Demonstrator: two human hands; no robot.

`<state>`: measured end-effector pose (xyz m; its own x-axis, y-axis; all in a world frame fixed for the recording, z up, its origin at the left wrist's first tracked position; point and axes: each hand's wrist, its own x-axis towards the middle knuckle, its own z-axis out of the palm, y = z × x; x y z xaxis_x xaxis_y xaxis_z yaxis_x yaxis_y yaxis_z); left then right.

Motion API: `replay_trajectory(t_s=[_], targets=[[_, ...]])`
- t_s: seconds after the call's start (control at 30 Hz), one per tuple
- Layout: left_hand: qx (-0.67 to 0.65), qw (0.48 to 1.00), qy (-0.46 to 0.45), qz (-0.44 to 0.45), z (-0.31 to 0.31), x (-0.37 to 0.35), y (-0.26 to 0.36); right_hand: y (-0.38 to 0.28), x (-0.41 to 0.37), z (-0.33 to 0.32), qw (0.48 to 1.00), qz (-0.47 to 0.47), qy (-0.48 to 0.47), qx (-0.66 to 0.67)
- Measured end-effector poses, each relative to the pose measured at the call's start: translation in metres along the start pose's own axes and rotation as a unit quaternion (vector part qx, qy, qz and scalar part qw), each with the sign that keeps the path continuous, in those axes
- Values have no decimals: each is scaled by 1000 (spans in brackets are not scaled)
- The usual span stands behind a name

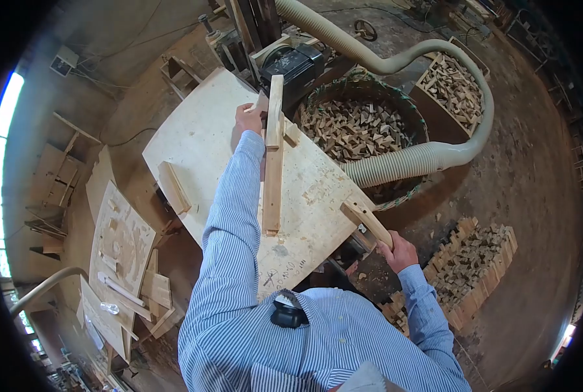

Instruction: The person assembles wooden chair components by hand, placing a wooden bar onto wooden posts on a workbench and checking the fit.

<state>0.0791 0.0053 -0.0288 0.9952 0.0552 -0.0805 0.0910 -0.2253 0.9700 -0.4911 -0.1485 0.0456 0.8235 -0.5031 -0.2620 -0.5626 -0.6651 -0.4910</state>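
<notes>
My left hand point(249, 119) is closed at the far part of the pale wooden table point(206, 124), beside a long upright wooden strip point(274, 117). A small piece of wood shows at its fingertips. Beneath that strip, a longer board point(272, 189) lies along the table top. My right hand point(401, 252) grips the near end of a short wooden piece with holes point(367, 223), which reaches over the table's right corner. A flat wooden block point(174, 187) rests at the table's left edge.
Behind the table stands a black motor point(293, 65). A ribbed hose point(402, 161) curves over a basket of wood offcuts point(353, 127). A crate of offcuts point(453, 91) is at the back right, stacked blocks point(477, 264) at the right, and a lower board point(118, 238) at the left.
</notes>
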Motion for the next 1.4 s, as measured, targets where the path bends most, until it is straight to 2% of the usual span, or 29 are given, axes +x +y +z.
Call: replay_trajectory(t_s=[0.07,0.13,0.17,0.2,0.23,0.27,0.33,0.37,0.47,0.5,0.53,0.57,0.6,0.67,0.7,0.73,0.8,0.87,0.97,1.0,1.07,1.1,1.17,1.23,1.3,1.4], targets=[[-17,1000,1,2,-7,-9,4,8,-8,-1,1000,-9,13,7],[-193,976,-104,4,-19,-21,5,14,-16,-2,1000,-6,12,16],[-189,976,-107,6,-26,-35,13,17,-20,-2,1000,-2,14,22],[-226,962,-151,-22,-34,-51,19,21,-23,-1,1000,1,15,26],[-261,944,-194,-52,-43,-71,28,25,-26,1,997,-34,71,-6],[-257,945,-197,-54,-49,-95,37,28,-28,1,989,-68,126,-39],[-371,883,-271,-102,-55,-150,49,13,-20,1,971,-125,199,54],[-365,882,-275,-110,-57,-172,46,-1,-12,0,956,-146,237,96],[-350,864,-332,-142,-55,-235,40,-45,22,0,922,-99,162,337],[-346,860,-352,-133,-53,-256,44,-42,45,27,858,-79,108,495],[-342,855,-372,-122,-51,-275,48,-57,55,18,805,9,-16,592],[-321,858,-390,-87,-51,-291,51,-72,61,8,776,31,-80,625],[-321,857,-393,-90,-51,-300,47,-86,64,-3,776,34,-77,625],[-121,874,-460,100,-55,-310,45,-107,70,-21,697,127,-166,686],[-33,866,-440,236,-61,-313,46,-107,76,-21,678,129,-185,700],[-32,869,-435,234,-65,-315,52,-105,82,-20,679,128,-191,698],[46,845,-447,290,-71,-320,58,-98,91,-13,702,92,-211,674],[36,849,-439,292,-69,-319,52,-95,96,-8,706,107,-209,668],[108,887,-298,336,-71,-314,48,-93,121,-1,751,81,-170,633],[109,890,-293,332,-71,-307,42,-91,139,3,773,66,-146,614],[165,912,-173,332,-65,-289,18,-98,180,8,778,46,-89,621],[175,922,-175,299,-63,-282,13,-106,199,7,780,30,-58,623],[220,912,-162,306,-59,-275,10,-120,234,9,781,13,-30,623],[264,899,-153,312,-51,-269,7,-130,267,14,838,-46,-13,544],[320,876,-131,336,-41,-265,0,-140,287,23,856,-45,-2,515],[322,874,-146,332,-31,-260,-2,-142,306,35,888,-58,22,456]])
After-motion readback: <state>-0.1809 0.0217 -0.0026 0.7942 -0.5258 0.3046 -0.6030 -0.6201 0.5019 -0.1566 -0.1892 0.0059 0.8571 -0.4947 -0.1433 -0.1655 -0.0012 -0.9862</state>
